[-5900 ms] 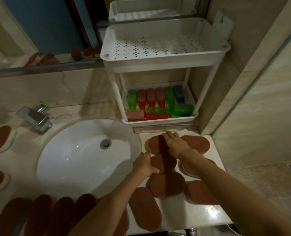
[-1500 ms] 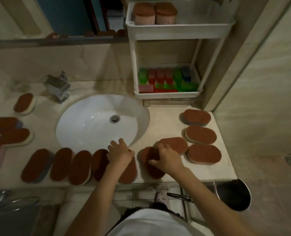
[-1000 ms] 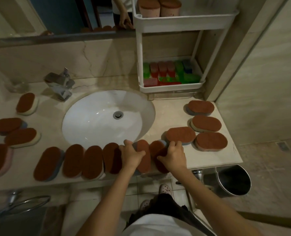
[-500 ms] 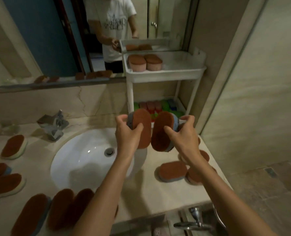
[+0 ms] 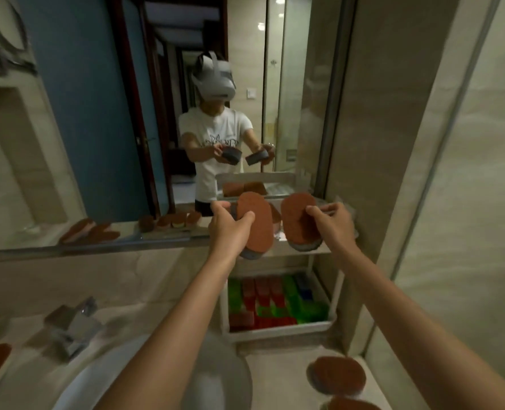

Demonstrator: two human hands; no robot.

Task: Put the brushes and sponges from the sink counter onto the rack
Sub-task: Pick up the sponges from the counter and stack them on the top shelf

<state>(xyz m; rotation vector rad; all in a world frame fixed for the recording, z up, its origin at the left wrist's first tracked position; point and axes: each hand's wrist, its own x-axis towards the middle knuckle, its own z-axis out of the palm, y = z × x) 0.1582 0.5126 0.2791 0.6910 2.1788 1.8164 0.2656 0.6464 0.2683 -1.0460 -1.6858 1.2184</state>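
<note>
Head view: at twelve o'clock we see the left hand (image 5: 229, 232) clasping the left sponge (image 5: 257, 220), the right hand (image 5: 335, 224) clasping the right sponge (image 5: 297, 214) (mirrored shirt print (image 5: 218, 142) illegible).

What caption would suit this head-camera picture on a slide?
Left hand and right hand hold sponges up by the rack's top shelf; brushes fill the tray below.

- No word, brand or number can be read in this view.
- The white T-shirt (image 5: 212, 170), seen as a reflection, carries a dark print (image 5: 219, 141) across the chest. It is too blurred to tell letters from drawing.
- Above the T-shirt, the grey headset (image 5: 217, 81) shows no mark that can be read.
- Above and right of the T-shirt, the small wall plate (image 5: 251, 93) is too small to tell any sign on it.
</note>
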